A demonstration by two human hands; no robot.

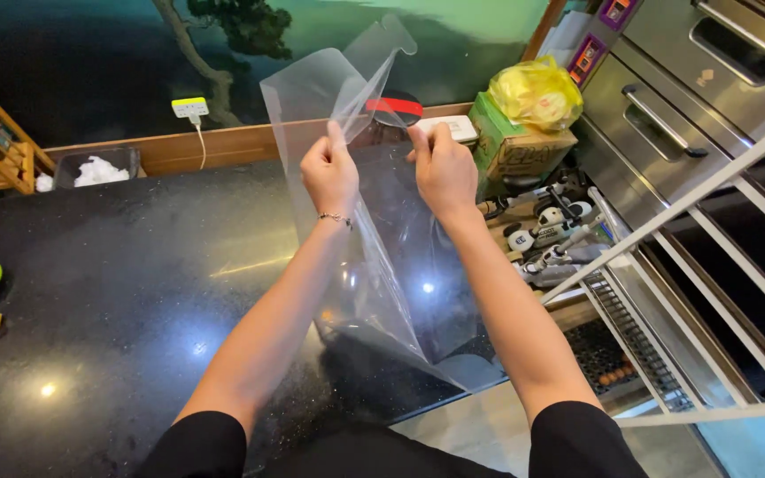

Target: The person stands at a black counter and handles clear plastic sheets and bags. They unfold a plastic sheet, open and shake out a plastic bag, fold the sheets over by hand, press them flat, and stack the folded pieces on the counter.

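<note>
Large clear plastic bag (374,248) held upright above black speckled stone counter (117,283). Left hand (329,173), right hand (443,168) each pinching one top edge. Best keep grips near corners, pull layers apart evenly.

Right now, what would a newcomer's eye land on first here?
The big clear plastic bag, held up at centre over the black countertop, with the left hand and right hand pinching its top edge. Next, the yellow bag on a cardboard box at right, beside the steel oven drawers.
</note>
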